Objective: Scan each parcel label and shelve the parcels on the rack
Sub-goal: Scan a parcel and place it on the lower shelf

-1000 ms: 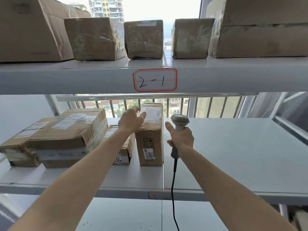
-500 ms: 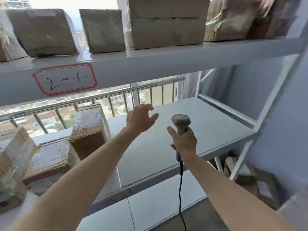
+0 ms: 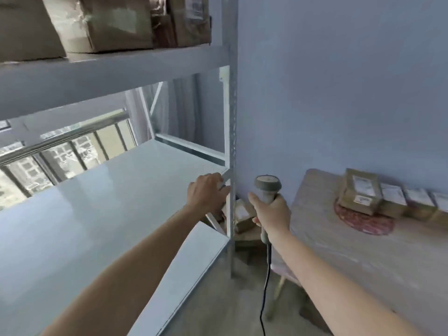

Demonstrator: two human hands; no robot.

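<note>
A bare rack shelf fills the left. The left hand, loosely curled, holds nothing near the rack's post. The right hand grips a corded scanner. Unshelved parcels line the surface at right; fetching one looks next.

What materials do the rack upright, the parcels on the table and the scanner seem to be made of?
Rack upright: looks like pale painted metal, with a row of small holes along its edge. Parcels on the table: brown cardboard with white paper labels. Scanner, gripped by the right hand: probably matte grey plastic, though blur leaves the finish uncertain.
</note>
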